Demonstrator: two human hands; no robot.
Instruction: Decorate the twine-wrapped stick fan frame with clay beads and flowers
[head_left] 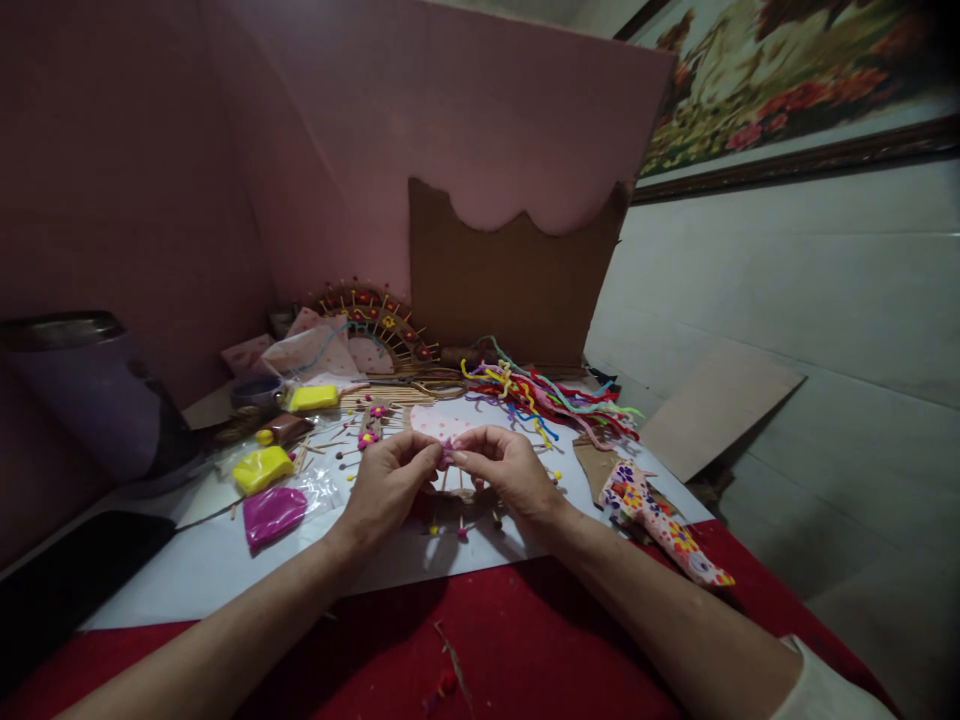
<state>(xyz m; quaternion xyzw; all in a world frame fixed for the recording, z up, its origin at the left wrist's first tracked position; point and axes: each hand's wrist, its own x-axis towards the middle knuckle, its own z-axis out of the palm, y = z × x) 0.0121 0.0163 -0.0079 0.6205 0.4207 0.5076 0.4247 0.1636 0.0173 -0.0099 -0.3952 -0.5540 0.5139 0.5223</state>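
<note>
Both hands meet near the middle of the table. Thumb and fingertips of my left hand (394, 480) pinch one side of a small purple-pink piece (448, 453). My right hand (514, 475) pinches its other side. Just below and behind the fingers lies a craft piece with thin sticks tipped by small coloured balls, one a magenta ball (462, 534); the hands partly hide it. A pale pink dotted piece (442, 422) shows beyond the fingertips.
Yellow clay (262, 470) and a magenta clay packet (275, 517) lie left, near a large cup (97, 400). Colourful pipe cleaners (555, 395) lie behind; a flowered piece (664, 525) is right. Brown cardboard (510, 280) stands at the back.
</note>
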